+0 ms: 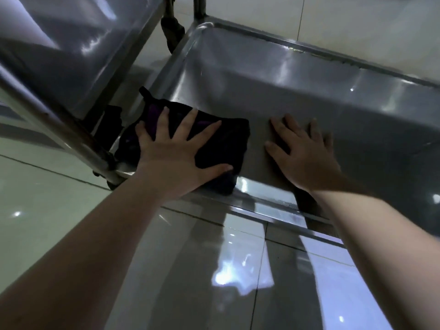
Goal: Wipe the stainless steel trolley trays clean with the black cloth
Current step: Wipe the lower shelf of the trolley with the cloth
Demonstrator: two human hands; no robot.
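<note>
Cloth (228, 136) pressed beneath left hand (171, 148), grip splayed flat, right hand (307, 153) spread on tray (262, 91)

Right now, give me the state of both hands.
Left hand: open, fingers spread, pressing the black cloth.
Right hand: open, flat on the tray, holding nothing.

I could read nothing in the head view. No lettering, label, brand mark or number showed on the lower tray (309, 103), the upper tray (83, 55), the black cloth (221, 146) or the floor tiles (190, 270). The bright patches on the steel and the tiles were only glare and formed no characters.
</note>
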